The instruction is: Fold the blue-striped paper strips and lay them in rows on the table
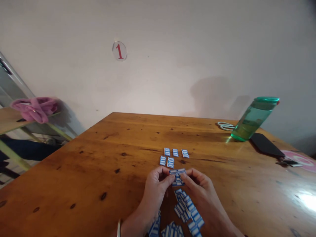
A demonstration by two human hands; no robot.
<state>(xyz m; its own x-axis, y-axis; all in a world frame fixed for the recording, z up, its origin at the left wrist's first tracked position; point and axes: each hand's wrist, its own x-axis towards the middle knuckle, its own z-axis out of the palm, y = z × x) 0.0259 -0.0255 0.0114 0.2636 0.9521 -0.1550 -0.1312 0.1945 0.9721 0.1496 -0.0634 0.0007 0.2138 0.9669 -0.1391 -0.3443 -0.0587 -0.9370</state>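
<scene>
Left fingers (169, 180) and right fingers (187, 180) pinch blue-edged labels (177, 179) between them (perhaps two sheets).

Room: indoors, most likely in a home, though a small office is possible
Wall (158, 79): plain and pale, across the upper frame, with a red number sign (119, 51) at upper left
Table (86, 161): varnished, knotty wood, filling much of the lower frame
Bottle (255, 118): green, see-through, the everyday drinking kind, at right, near a looped white cable (225, 126)
Cloth (37, 109): pink and fluffy, a homely touch at left, on light wooden furniture (7, 120)
</scene>
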